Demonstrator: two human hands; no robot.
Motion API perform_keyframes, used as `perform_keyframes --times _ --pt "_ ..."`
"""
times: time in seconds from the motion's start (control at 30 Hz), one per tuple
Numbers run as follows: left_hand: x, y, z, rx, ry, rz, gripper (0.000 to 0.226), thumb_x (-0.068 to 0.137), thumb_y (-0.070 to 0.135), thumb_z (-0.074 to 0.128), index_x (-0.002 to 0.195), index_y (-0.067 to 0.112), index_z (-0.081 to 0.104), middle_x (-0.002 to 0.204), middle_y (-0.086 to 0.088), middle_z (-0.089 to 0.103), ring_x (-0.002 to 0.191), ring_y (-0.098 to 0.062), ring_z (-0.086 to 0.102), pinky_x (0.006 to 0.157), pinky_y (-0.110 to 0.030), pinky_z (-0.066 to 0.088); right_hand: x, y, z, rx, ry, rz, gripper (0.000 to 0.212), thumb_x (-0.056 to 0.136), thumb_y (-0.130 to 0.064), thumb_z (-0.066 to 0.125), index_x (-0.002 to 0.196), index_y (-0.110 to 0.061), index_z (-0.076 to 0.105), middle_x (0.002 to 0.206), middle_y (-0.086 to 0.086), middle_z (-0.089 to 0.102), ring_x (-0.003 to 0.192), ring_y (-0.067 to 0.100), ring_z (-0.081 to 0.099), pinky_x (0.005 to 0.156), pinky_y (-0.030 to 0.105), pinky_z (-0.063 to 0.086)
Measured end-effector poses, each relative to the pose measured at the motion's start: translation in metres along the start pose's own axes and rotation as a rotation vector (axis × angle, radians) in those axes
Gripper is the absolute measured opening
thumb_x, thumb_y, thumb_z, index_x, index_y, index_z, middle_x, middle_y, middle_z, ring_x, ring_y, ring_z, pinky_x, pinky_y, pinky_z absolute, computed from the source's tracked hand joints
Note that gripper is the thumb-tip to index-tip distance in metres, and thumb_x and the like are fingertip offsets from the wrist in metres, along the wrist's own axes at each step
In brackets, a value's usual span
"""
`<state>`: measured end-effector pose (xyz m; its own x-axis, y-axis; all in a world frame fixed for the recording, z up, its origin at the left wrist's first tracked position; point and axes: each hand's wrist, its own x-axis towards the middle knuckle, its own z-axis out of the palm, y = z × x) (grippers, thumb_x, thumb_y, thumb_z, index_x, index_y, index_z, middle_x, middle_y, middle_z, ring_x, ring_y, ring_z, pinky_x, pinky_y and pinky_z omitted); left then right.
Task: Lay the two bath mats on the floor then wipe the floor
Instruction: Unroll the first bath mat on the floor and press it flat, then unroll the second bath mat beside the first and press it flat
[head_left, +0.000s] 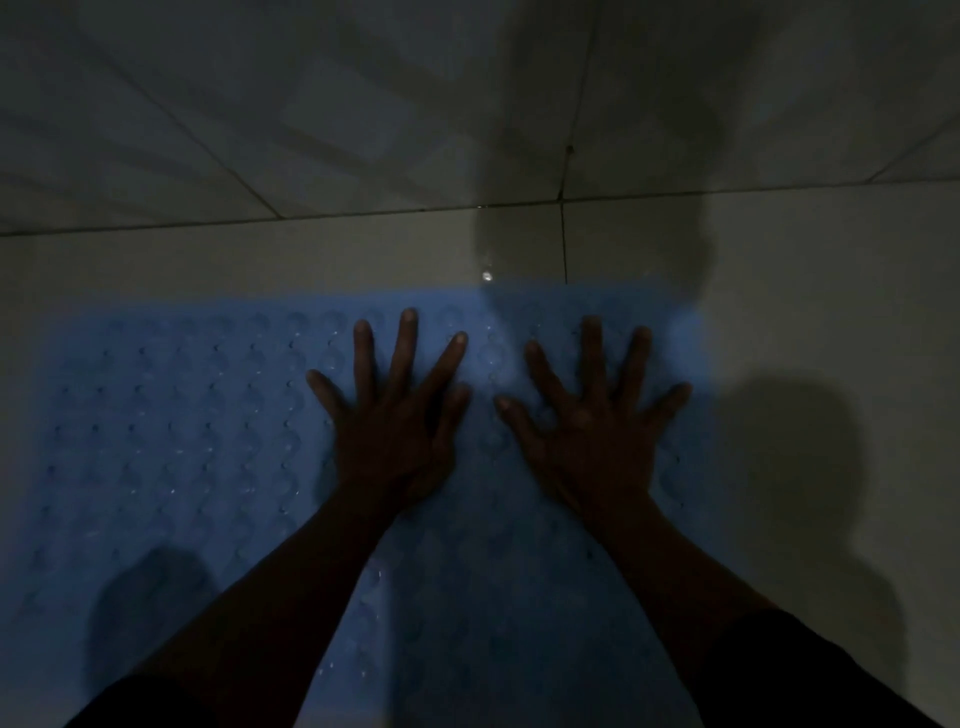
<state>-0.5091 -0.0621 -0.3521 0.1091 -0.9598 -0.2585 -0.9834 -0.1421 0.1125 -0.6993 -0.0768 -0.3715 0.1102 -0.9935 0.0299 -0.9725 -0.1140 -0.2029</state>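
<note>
Dim room, seen from above. Blue bath mat flat on the tiled floor, filling the middle and the 6 to 9 o'clock part of the view. Covered in rows of round bumps and small holes. Far edge of the mat near a dark grout line toward 12 o'clock. Only one mat seen.

Left hand flat on the mat, just left of the middle. Fingers straight and spread wide, palm down, holding nothing. Right hand flat on the mat too, at 3 o'clock from the left hand, close beside it but not touching. Fingers also straight and spread apart, clamped on nothing.

Bare forearms reaching in from 5 and 7 o'clock. Dark sleeve at the right arm's lower end. Small wet shine on the floor, just past the mat's far edge toward 12 o'clock. Dark shadows on the floor at 3 o'clock.
</note>
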Motion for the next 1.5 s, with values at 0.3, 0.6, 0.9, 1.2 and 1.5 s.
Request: perform_keyframes --times 0.3,0.6,0.9,1.2,1.5 --pt "-0.002 0.0 0.006 0.033 0.087 0.021 0.053 0.102 0.061 0.017 0.152 0.054 -0.001 0.165 0.007 -0.012 0.15 -0.032 -0.017 0.107 -0.078 -0.002 -0.002 0.001 -0.002 -0.017 -0.078 0.03 0.066 0.088 -0.078 0.029 0.148 -0.052 0.024 0.164 0.002 0.009 0.149 0.042 -0.003 0.104 0.077 0.002" --pt "-0.001 -0.008 -0.001 -0.051 -0.072 0.057 0.059 0.095 0.07 0.01 0.148 0.057 -0.014 0.162 0.008 -0.025 0.147 -0.031 -0.027 0.107 -0.075 -0.01 -0.005 -0.017 -0.017 0.033 -0.296 0.149 0.064 0.092 -0.073 0.02 0.148 -0.056 -0.005 0.163 -0.002 -0.015 0.147 0.033 -0.021 0.108 0.072 -0.004" --pt "-0.067 -0.104 -0.018 -0.165 0.026 0.121 0.063 0.099 0.05 0.024 0.157 0.034 0.007 0.165 -0.01 0.011 0.152 -0.029 0.009 0.113 -0.069 0.01 -0.048 -0.145 -0.032 0.142 -0.314 0.188 0.058 0.1 -0.038 0.038 0.154 -0.026 0.019 0.162 0.012 0.01 0.149 0.033 0.009 0.113 0.057 0.021" --pt "-0.109 -0.309 -0.106 -0.353 0.083 -0.106 0.067 0.099 0.043 0.039 0.157 0.022 0.015 0.163 -0.01 0.015 0.147 -0.03 0.022 0.114 -0.052 0.025 -0.032 -0.33 -0.091 0.25 -0.403 0.021 0.065 0.096 -0.032 0.052 0.153 -0.019 0.024 0.159 0.017 0.02 0.146 0.034 0.022 0.114 0.044 0.028" --pt "-0.123 -0.43 -0.199 -0.536 0.326 -0.309 0.061 0.091 0.029 0.062 0.146 0.015 0.039 0.148 -0.012 0.038 0.131 -0.034 0.044 0.103 -0.051 0.041 0.032 -0.484 -0.186 0.166 -0.297 -0.283 0.064 0.094 -0.029 0.058 0.15 -0.013 0.031 0.146 0.022 0.039 0.133 0.036 0.041 0.106 0.036 0.035"
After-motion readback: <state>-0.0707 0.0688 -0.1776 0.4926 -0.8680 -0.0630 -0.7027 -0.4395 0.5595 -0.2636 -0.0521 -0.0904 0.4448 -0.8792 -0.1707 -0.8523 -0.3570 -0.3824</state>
